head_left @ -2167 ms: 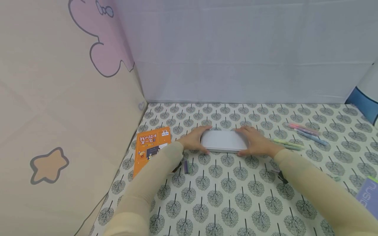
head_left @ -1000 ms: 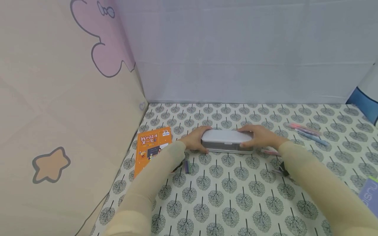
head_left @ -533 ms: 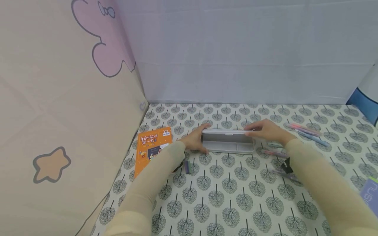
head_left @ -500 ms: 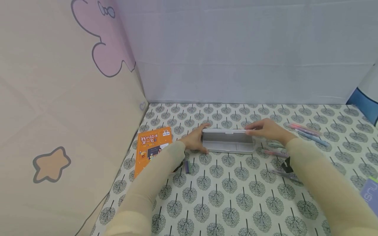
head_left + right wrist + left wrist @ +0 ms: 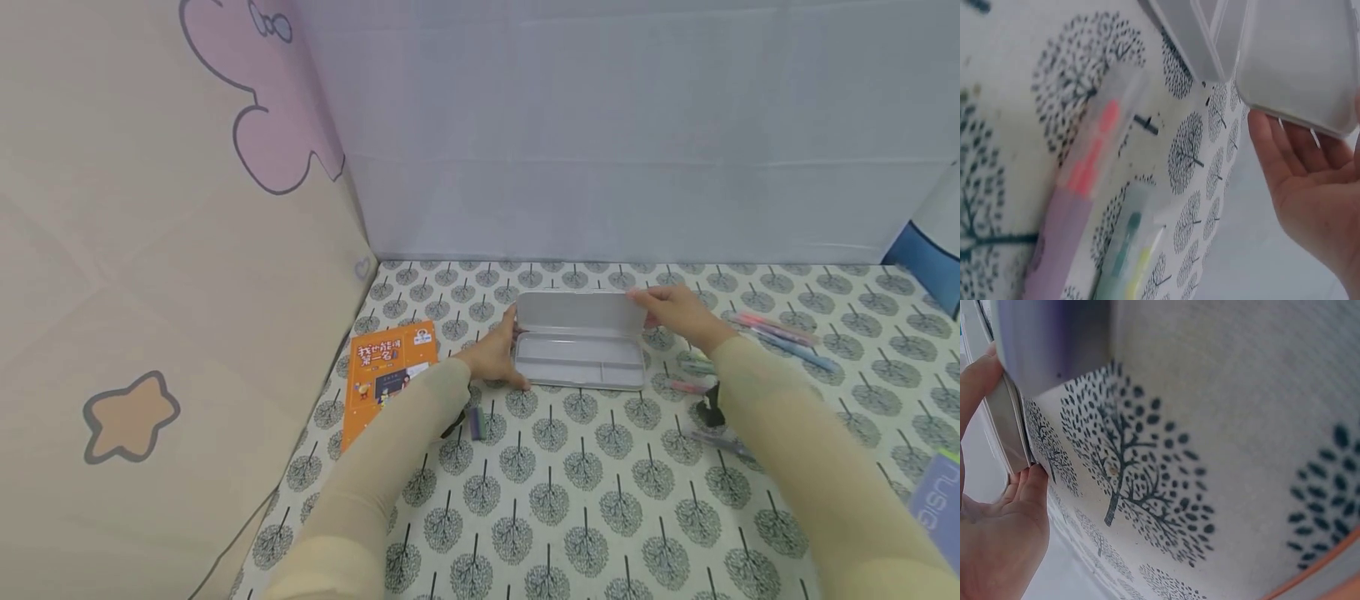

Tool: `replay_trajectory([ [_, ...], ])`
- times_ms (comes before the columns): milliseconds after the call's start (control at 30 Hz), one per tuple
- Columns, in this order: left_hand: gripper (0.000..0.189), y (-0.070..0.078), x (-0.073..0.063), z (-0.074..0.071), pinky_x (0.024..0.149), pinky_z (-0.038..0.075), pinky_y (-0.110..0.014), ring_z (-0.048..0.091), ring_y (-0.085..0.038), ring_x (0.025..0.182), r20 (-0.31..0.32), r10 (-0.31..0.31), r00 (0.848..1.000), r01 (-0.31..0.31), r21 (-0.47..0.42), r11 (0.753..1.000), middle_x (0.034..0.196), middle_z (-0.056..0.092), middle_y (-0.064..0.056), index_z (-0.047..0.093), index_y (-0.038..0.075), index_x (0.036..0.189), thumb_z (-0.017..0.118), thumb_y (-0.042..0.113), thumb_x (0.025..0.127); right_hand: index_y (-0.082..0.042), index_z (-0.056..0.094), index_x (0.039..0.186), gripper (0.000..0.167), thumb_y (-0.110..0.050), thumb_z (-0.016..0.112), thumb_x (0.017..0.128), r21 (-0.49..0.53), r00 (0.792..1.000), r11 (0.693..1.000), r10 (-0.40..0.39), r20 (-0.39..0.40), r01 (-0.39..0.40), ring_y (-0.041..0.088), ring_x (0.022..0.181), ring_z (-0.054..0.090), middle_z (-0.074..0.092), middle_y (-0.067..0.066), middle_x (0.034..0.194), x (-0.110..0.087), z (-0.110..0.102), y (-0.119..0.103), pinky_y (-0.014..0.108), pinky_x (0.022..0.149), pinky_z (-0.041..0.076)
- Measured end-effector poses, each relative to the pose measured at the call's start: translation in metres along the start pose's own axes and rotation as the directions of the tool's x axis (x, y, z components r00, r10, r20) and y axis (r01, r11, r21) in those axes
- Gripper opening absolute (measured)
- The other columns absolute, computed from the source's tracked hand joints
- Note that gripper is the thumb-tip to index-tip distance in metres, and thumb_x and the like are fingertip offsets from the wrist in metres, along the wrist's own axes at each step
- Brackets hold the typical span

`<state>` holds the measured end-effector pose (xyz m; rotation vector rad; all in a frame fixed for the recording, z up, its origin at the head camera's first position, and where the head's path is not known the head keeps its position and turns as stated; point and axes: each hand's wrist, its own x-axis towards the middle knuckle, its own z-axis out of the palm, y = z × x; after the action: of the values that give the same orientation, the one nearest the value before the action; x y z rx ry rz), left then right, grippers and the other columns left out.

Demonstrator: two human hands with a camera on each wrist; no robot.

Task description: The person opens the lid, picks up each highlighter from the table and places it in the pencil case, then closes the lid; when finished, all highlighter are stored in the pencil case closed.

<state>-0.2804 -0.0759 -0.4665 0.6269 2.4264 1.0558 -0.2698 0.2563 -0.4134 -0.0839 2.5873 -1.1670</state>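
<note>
A white pencil case (image 5: 558,372) lies on the tree-print cloth, its lid (image 5: 577,312) hinged up and back. Inside the base are compartments split by dividers, with nothing in them. My left hand (image 5: 491,354) grips the case's left end, thumb at the back and fingers at the front; in the left wrist view the fingers (image 5: 1030,487) reach the end of the case's wall. At the lid's right corner, my right hand (image 5: 682,315) pinches the edge. The right wrist view shows its fingers (image 5: 1266,140) behind the lid, with the thumb mostly out of frame.
An orange booklet (image 5: 390,354) lies at left, partly under the left sleeve, near a small purple-and-green block (image 5: 477,423). Right of the case are several pens, including a pink-tipped one (image 5: 1072,212) and a green one (image 5: 1125,250). A purple box or book (image 5: 937,500) sits at the right edge.
The pencil case was closed; its lid has swung up and back, showing the inside. My right hand moved from the case's right end up and away with the lid. The left hand stayed.
</note>
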Motion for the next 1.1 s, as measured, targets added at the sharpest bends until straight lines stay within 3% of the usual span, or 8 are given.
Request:
replay_trajectory([
  [100,0.157,0.001,0.001,0.000,0.108,0.043,-0.035,0.050,-0.023,0.121,-0.007,-0.003,1.000,0.002,-0.010,1.000,0.134,0.045,-0.008,-0.021,0.024,0.152,0.096,0.017,0.049,0.002,0.043,0.142,0.087,-0.068,0.036,0.093,0.050,0.998,0.997,0.056,-0.029,-0.055,0.042,0.116,0.058,0.049,0.029,0.138,0.002,0.002,-0.005,0.067,0.111,0.025],
  [300,0.159,-0.001,0.003,0.000,0.109,0.042,-0.034,0.050,-0.021,0.123,-0.005,-0.026,1.000,0.026,0.008,1.000,0.137,0.044,-0.006,-0.022,0.017,0.152,0.097,0.021,0.047,0.010,0.037,0.142,0.083,-0.060,0.034,0.098,0.132,0.987,0.986,0.118,-0.113,-0.103,0.043,0.117,0.058,0.046,0.034,0.138,0.006,0.008,-0.009,0.051,0.105,0.045],
  [500,0.157,-0.001,0.004,0.001,0.112,0.038,-0.033,0.050,-0.019,0.123,-0.008,-0.026,1.000,0.026,0.056,0.998,0.139,0.045,-0.004,-0.020,0.013,0.153,0.096,0.025,0.048,0.008,0.040,0.141,0.079,-0.058,0.035,0.098,0.190,0.960,0.967,0.208,-0.189,-0.172,0.038,0.119,0.057,0.049,0.030,0.138,0.013,0.014,-0.006,0.042,0.097,0.052],
  [600,0.156,0.002,0.002,0.001,0.114,0.035,-0.034,0.049,-0.019,0.124,-0.011,-0.021,1.000,0.022,0.075,0.997,0.138,0.047,-0.004,-0.019,0.011,0.152,0.096,0.026,0.049,0.007,0.042,0.141,0.078,-0.058,0.033,0.098,0.191,0.953,0.966,0.216,-0.211,-0.176,0.037,0.119,0.058,0.051,0.029,0.137,0.015,0.016,-0.004,0.042,0.098,0.052],
  [1100,0.152,0.005,0.000,0.002,0.118,0.029,-0.034,0.045,-0.021,0.130,-0.017,-0.028,0.999,0.030,0.131,0.991,0.140,0.048,-0.006,-0.018,0.007,0.152,0.095,0.029,0.053,0.006,0.040,0.142,0.076,-0.056,0.029,0.100,0.194,0.965,0.968,0.195,-0.177,-0.160,0.039,0.121,0.056,0.049,0.029,0.138,0.014,0.017,-0.002,0.047,0.104,0.047],
])
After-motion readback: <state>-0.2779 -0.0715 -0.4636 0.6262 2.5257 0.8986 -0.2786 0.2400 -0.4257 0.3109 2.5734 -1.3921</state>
